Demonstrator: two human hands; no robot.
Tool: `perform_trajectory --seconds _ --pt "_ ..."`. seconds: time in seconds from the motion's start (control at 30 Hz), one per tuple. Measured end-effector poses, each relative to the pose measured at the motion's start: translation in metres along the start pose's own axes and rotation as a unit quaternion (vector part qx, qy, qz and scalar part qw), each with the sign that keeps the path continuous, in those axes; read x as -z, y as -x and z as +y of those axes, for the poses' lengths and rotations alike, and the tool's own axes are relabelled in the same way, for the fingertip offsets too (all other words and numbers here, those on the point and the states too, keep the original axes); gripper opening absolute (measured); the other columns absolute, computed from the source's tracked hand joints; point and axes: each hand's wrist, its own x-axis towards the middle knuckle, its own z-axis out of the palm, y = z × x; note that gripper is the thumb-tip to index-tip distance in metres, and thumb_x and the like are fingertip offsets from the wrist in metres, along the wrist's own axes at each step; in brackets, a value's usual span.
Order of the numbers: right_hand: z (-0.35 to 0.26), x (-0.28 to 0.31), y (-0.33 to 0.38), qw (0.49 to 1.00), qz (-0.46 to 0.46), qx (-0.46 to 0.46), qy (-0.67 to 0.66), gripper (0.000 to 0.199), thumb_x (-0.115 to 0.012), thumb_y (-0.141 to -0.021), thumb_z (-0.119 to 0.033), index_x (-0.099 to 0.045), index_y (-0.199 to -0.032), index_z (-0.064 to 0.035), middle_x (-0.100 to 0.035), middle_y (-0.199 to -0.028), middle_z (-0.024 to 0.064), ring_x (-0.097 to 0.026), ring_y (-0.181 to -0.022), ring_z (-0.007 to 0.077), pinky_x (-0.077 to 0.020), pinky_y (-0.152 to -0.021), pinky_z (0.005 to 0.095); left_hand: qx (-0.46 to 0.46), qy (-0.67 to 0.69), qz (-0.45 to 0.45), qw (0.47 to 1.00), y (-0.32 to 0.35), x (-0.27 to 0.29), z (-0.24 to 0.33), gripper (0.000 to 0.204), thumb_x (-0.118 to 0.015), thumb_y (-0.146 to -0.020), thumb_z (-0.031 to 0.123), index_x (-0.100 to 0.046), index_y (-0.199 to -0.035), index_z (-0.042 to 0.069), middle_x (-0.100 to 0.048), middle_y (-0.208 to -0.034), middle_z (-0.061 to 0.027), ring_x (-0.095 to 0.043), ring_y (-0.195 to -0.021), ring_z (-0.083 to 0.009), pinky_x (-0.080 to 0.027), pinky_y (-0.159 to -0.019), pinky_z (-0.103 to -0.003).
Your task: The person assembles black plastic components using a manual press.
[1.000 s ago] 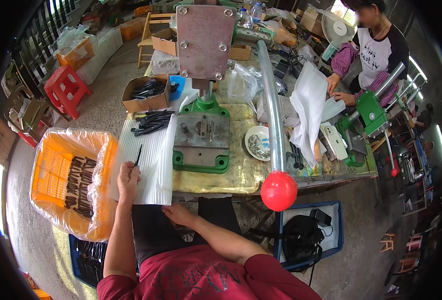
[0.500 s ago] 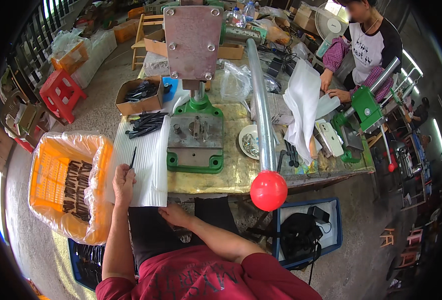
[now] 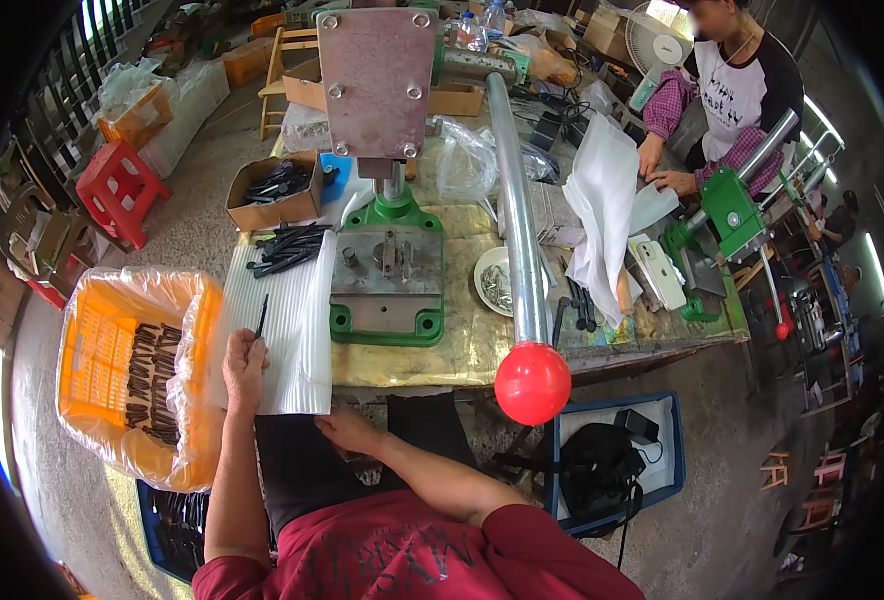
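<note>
My left hand (image 3: pixel 245 366) is closed on a slim black strip (image 3: pixel 263 316), which points away from me over a ribbed white foam sheet (image 3: pixel 300 345). The sheet lies along the table's left side, its near end reaching past the front edge. At the sheet's near right corner is my right hand (image 3: pixel 349 430), low over my lap with its fingers curled; what they hold, if anything, is hidden. Several similar black pieces (image 3: pixel 292 246) lie heaped on the sheet's far end. Right of the sheet stands a green hand press (image 3: pixel 387 325) with a metal bed.
The press's steel lever (image 3: pixel 520 210) ends in a red ball (image 3: pixel 533 384) near the table's front. A lined orange crate (image 3: pixel 97 345) stands at left. On the table are a cardboard box (image 3: pixel 280 208) and a white bowl (image 3: pixel 480 287). A co-worker (image 3: pixel 752 90) sits at far right.
The whole view has shifted slightly to the left. Both hands stay in about the same place, with the black strip still in my left hand.
</note>
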Motion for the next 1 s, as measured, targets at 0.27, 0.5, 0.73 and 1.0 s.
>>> perform_trajectory --seconds 0.27,0.5,0.73,1.0 --pt "-0.003 0.0051 -0.0007 0.999 -0.04 -0.013 0.02 0.021 -0.046 -0.079 -0.019 -0.055 -0.083 -0.0005 -0.054 -0.08 0.0196 -0.052 -0.076 0.0351 -0.0415 -0.067 0.0409 0.0 0.004 -0.001 1.0 0.0002 -0.0004 -0.0008 0.01 -0.047 -0.082 0.006 -0.044 -0.089 0.001 -0.048 -0.069 -0.0009 -0.043 -0.059 -0.0052 -0.038 -0.053 -0.018" --pt "-0.0065 0.0067 -0.0012 0.998 -0.054 -0.03 0.018 0.021 -0.045 -0.08 -0.019 -0.055 -0.082 -0.0004 -0.054 -0.08 0.0198 -0.052 -0.076 0.0352 -0.0416 -0.067 0.0409 -0.001 0.004 0.0 1.0 0.0005 0.0008 -0.0014 0.009 -0.047 -0.082 0.006 -0.044 -0.089 0.001 -0.047 -0.068 -0.0009 -0.042 -0.056 -0.0052 -0.037 -0.052 -0.018" --pt "-0.002 0.0042 -0.0012 0.998 -0.049 -0.024 0.023 0.021 -0.045 -0.08 -0.019 -0.055 -0.082 -0.0005 -0.054 -0.08 0.0197 -0.052 -0.076 0.0353 -0.0415 -0.067 0.0412 -0.004 0.003 0.0 1.0 0.0006 -0.0002 -0.0002 0.009 -0.047 -0.082 0.006 -0.044 -0.089 0.002 -0.047 -0.068 -0.0008 -0.042 -0.056 -0.0053 -0.037 -0.052 -0.018" --pt "-0.0027 0.0049 -0.0013 0.998 -0.039 -0.027 0.03 0.019 -0.047 -0.076 -0.018 -0.055 -0.077 -0.001 -0.056 -0.075 0.0173 -0.054 -0.074 0.0333 -0.0424 -0.066 0.0407 0.001 0.0 -0.004 1.0 0.0008 -0.0003 -0.0012 0.008 -0.045 -0.083 0.007 -0.044 -0.089 0.003 -0.045 -0.068 0.0007 -0.04 -0.057 -0.0046 -0.035 -0.051 -0.017"
